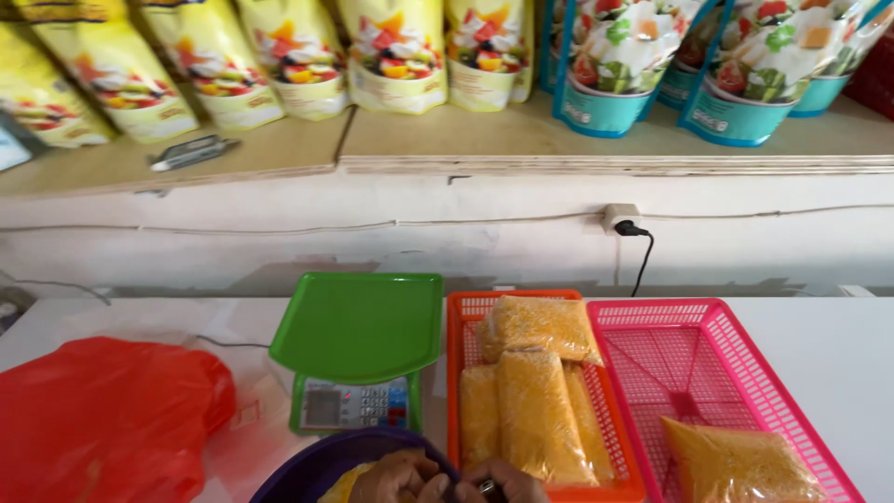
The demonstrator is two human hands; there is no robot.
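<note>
Both hands, the left hand [399, 480] and right hand [503, 484], are seen close together at the near edge over a purple bowl [321, 461]; their grip cannot be told. Three yellow packets [535, 410] lie in the orange basket [453, 373], one in the pink basket [745, 373]. A green scale [358, 326] stands left.

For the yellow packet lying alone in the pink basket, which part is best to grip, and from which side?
Probably its upper end, from above: the packet lies flat on the floor of the pink basket, that end has bare mesh beside it, and the basket walls block a sideways approach.
</note>
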